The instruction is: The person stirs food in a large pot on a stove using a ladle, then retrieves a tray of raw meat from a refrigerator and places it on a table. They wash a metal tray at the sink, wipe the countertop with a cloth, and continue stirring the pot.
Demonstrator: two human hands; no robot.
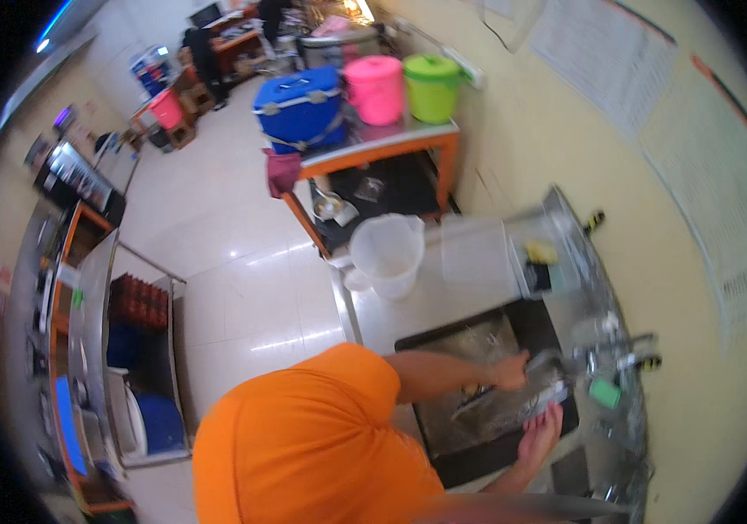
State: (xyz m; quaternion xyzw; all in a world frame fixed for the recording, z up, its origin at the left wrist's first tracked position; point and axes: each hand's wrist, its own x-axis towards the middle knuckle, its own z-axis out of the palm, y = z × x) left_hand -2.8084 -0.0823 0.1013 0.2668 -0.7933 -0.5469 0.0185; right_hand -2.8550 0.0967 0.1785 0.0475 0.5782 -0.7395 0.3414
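My left hand [511,372] reaches over a sink basin [439,445], its fingers curled beside the curved faucet spout [547,359]. Blur hides whether it grips anything. Lower down, my right hand [542,432] is turned palm up at the basin's wall side. Its fingers are on a whitish, see-through object [549,397], too blurred to name. Below my left hand, a thin dark utensil [475,394] lies in the basin; its kind is unclear.
A translucent measuring jug [386,255] and a clear plastic container [475,252] stand on the steel counter. A green sponge [605,393] lies by the taps. Beyond, an orange-framed table holds a blue cooler box [301,108], a pink bucket [375,90] and a green bucket [432,90].
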